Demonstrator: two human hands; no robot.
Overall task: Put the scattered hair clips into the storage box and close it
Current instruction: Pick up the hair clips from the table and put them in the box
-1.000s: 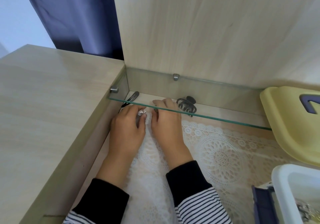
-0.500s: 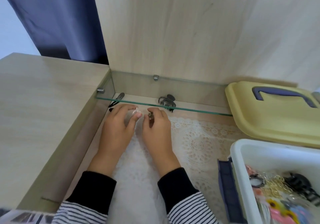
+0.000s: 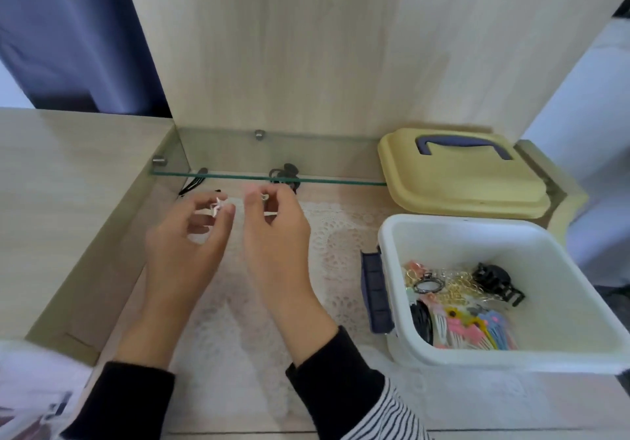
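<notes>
Inside the white storage box (image 3: pixel 562 269), near right, lies a heap of coloured hair clips (image 3: pixel 470 330). Left of the box, over the lace mat (image 3: pixel 341 235), the left hand (image 3: pixel 184 245) pinches a small pale clip (image 3: pixel 218 205) and the right hand (image 3: pixel 276 235) pinches a small silvery clip (image 3: pixel 263 196). Beyond the box rests the yellow lid (image 3: pixel 460 184). Far left of the box, a black claw clip (image 3: pixel 284 174) lies by the glass shelf (image 3: pixel 341 180).

Left hand (image 3: pixel 185 245) pinches a pale clip (image 3: pixel 217 205) and right hand (image 3: pixel 276 238) pinches a metal clip (image 3: pixel 263 196), both raised over the lace mat (image 3: pixel 341 235). Behind them a dark clip (image 3: pixel 284 175) lies under the glass shelf (image 3: pixel 341 180). At right the open white box (image 3: pixel 545 269) holds many clips (image 3: pixel 460 306); the yellow lid (image 3: pixel 460 184) lies just behind it
</notes>
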